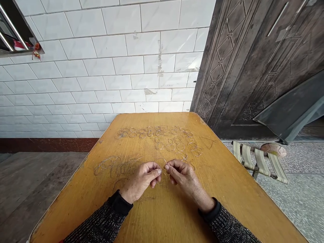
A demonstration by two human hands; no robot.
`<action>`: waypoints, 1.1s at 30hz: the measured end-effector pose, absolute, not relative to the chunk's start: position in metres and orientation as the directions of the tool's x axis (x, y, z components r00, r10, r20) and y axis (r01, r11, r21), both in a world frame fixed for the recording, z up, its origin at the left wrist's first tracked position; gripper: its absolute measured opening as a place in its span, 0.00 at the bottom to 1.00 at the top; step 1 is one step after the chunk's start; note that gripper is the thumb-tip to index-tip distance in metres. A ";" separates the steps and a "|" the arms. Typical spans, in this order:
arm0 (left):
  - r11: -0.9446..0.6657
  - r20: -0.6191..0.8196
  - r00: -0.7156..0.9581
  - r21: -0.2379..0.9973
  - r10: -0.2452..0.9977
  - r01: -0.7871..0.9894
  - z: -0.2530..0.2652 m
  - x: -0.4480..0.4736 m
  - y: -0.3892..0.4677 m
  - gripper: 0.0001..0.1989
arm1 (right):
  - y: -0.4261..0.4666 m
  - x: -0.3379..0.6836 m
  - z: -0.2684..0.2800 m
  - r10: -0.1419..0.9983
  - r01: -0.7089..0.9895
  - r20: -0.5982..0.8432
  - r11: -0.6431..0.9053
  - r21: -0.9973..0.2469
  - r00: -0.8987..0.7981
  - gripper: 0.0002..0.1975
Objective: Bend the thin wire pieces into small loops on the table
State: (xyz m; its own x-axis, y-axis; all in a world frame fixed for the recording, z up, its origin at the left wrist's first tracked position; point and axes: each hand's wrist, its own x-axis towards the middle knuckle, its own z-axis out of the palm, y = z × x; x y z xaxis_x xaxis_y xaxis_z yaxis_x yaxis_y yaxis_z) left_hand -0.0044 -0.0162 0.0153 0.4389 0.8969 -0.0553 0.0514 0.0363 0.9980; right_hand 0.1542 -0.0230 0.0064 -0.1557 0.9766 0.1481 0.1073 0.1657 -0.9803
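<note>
Over the middle of the wooden table point(162, 209), my left hand point(146, 175) and my right hand point(182, 173) are close together with a small gap between the fingertips. Each pinches a part of one thin wire loop point(160, 159), whose curve rises just above the fingers. Left of my left hand lies a loose heap of larger wire coils point(108, 165). Beyond both hands, several small twisted wire loops point(141, 132) lie in a row, with more wire loops point(174, 144) in front at the right. Some wire pieces near my right hand are partly hidden by it.
A white tiled wall point(101, 67) stands behind the table, with a dark carved door point(243, 67) at the right. A folding stool with striped straps point(260, 160) is on the floor to the right. A bent wire triangle point(209, 142) lies near the table's right edge.
</note>
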 end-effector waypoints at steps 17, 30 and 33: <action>0.113 -0.086 0.444 0.993 0.892 -0.036 0.008 -0.004 -0.014 0.11 | -0.025 0.158 0.011 0.956 -0.040 0.098 0.091 -0.995 -0.276 0.17; 0.122 -0.087 0.368 0.990 0.926 -0.075 0.007 -0.009 -0.012 0.14 | -0.024 0.157 0.012 0.957 0.065 0.109 0.131 -0.989 -0.270 0.19; 0.102 -0.069 0.361 0.992 0.930 -0.073 0.006 -0.009 -0.011 0.13 | -0.023 0.157 0.011 0.964 0.074 0.080 0.102 -0.992 -0.254 0.18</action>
State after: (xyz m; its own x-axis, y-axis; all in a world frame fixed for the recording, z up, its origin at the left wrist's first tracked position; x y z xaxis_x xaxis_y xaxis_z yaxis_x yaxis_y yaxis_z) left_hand -0.0090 -0.0112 0.0062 0.3609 0.9300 -0.0694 -0.0731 0.1024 0.9921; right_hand 0.1572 -0.0233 0.0108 -0.2539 0.9639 0.0804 0.0740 0.1022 -0.9920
